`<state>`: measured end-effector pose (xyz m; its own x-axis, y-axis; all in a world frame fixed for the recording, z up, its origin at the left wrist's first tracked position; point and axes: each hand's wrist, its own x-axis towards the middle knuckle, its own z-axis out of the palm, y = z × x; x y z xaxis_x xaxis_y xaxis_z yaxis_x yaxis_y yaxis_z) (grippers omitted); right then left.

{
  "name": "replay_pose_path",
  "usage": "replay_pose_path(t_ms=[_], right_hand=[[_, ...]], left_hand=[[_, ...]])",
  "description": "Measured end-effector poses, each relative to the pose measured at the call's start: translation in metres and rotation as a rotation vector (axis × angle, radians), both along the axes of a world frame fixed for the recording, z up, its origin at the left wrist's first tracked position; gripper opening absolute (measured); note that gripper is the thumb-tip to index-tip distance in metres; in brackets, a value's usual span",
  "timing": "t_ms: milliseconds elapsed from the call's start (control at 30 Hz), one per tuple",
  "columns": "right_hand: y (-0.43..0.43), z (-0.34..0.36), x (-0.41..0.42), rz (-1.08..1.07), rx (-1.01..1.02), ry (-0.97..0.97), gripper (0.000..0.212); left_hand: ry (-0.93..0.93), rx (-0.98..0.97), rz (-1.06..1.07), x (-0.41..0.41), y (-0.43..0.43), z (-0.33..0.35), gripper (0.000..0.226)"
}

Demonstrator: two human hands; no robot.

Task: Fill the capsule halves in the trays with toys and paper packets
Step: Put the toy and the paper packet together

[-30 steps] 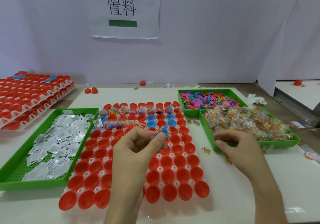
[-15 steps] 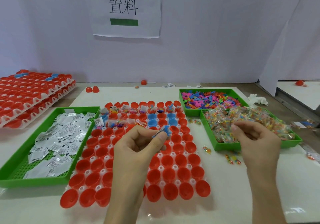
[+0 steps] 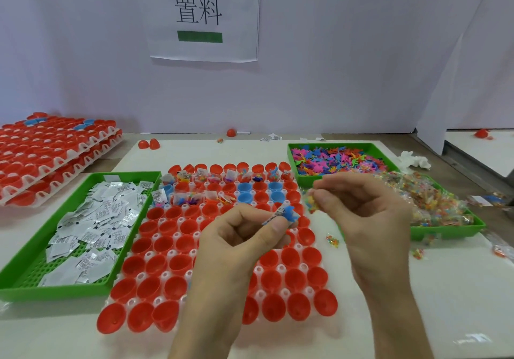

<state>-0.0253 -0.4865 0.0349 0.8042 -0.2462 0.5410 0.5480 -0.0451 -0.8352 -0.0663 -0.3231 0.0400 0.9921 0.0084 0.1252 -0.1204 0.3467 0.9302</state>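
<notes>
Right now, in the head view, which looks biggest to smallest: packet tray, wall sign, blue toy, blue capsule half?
1. packet tray
2. wall sign
3. blue toy and blue capsule half look alike; the toy is nearer the camera, so unsure.

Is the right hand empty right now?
No, the right hand pinches a small clear packet of coloured toys, while the left hand pinches a blue toy.

head view, close, looking forward and down, table (image 3: 445,289)
</notes>
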Motion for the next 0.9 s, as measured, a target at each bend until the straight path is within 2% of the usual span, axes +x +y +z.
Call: replay_pose_path(t_ms=[100,200,367,433,533,600,733,800,900], right_hand=[[0.015,0.009,-0.011,0.091,-0.048,-0.058,0.016],[0.022,0.014,-0.017,0.200,-0.053,-0.089,0.014],[0.017,0.012,-0.014,0.340,-0.037,0.009,0.012],[0.016,0.012,-0.012,0.406,0.016,0.067,0.009],[0.016,0.011,-0.012,0.553,0.135,0.124,0.022],[0.016,0.012,-0.013,0.653,0.228,0.143,0.023],[0.014,0.016,-0.016,0.763,0.342,0.154,0.020],[0.013,0.018,-0.017,0.733,0.292,0.152,0.023],[0.010,0.020,-0.018,0.583,0.070,0.160,0.021]], left_hand=[[-0.013,0.027,0.021,0.000,-0.001,-0.001,0.029],[-0.015,0.048,0.035,0.001,0.000,-0.001,0.028],[-0.022,0.050,0.022,0.000,0.004,0.003,0.027],[-0.026,0.042,0.014,-0.001,0.004,0.003,0.028],[-0.010,0.012,0.007,-0.001,0.003,0.005,0.033],[-0.029,0.031,-0.017,-0.001,0.004,0.006,0.034],[-0.072,0.051,-0.031,-0.003,0.006,0.007,0.022],[-0.079,0.058,-0.023,-0.003,0.006,0.008,0.022],[-0.085,0.096,0.000,-0.003,0.007,0.009,0.027]])
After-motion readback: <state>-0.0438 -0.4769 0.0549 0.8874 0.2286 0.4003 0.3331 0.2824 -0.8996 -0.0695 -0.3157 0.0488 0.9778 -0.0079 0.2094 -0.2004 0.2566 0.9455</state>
